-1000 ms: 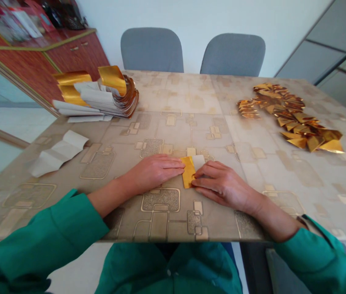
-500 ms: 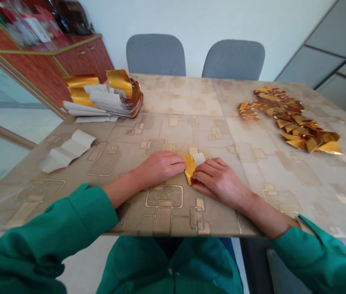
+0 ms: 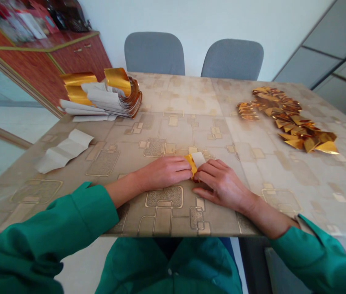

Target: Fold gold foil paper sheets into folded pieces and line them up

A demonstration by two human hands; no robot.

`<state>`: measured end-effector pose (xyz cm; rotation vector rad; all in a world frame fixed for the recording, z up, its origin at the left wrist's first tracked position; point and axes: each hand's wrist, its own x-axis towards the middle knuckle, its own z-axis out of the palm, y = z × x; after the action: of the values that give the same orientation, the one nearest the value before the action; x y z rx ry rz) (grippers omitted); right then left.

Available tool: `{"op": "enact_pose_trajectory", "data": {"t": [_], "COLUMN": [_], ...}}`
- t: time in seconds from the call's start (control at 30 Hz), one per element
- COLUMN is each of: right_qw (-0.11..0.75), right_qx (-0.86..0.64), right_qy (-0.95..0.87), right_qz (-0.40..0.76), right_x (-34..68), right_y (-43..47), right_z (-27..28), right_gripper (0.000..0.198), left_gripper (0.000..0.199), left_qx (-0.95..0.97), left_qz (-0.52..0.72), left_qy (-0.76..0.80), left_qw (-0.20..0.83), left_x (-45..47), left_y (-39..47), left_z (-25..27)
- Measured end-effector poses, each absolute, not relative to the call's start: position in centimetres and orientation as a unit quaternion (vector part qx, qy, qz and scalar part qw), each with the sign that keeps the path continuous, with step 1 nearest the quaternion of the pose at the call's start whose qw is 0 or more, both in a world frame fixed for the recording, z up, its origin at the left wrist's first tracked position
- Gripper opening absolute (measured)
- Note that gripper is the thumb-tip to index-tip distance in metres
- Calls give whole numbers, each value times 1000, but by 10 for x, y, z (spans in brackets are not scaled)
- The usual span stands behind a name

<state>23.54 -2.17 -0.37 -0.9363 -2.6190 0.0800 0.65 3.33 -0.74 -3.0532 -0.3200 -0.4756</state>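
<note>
The paper [image 3: 192, 164] is lying on the table [image 3: 252, 136] near its front edge, between the two hands, with gold showing at left and white at upper right. The left hand [image 3: 168, 171] is resting against the gold side, its fingers lying together; its thumb is not showing, so whether it is clamping cannot be told. The right hand [image 3: 222, 181] is touching the other side, fingers curling close together, lower digit standing apart; the tips are partly hidden, so a pinch cannot be confirmed.

Principal risk: the gold part is looking narrow and uneven, and a crooked crease could be forming if the hands are pulling unequally. Tearing or wrinkling is also possible, the cause being too hard a pinch on thin stock. Slipping is a lesser concern should either hand be bearing too lightly.

The loose sheet [image 3: 64, 151] is lying beyond the left sleeve [image 3: 83, 216]; a wide arm sweep could be dragging it.
</note>
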Motion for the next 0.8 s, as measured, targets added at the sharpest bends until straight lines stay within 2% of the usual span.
{"op": "enact_pose_trajectory", "data": {"t": [0.2, 0.33, 0.5, 0.8], "right_qw": [190, 215, 230, 223], "right_qx": [-387, -427, -464, -500], "right_qy": [-900, -871, -846, -830], "right_qz": [62, 115, 127, 106], "right_x": [233, 232, 231, 229], "right_y": [-24, -23, -23, -24], "right_z": [-5, -8, -11, -12], "right_gripper": [22, 20, 22, 24], "left_gripper": [26, 21, 20, 17], "left_qx": [-955, -942, -925, -921], "left_qz": [-191, -205, -206, -201], "left_qy": [-218, -238, -270, -289], "left_qw": [-67, -116, -172, -168], "left_x": [15, 18, 19, 24], "left_y": [27, 26, 27, 30], "left_z": [-12, -11, -10, -12]}}
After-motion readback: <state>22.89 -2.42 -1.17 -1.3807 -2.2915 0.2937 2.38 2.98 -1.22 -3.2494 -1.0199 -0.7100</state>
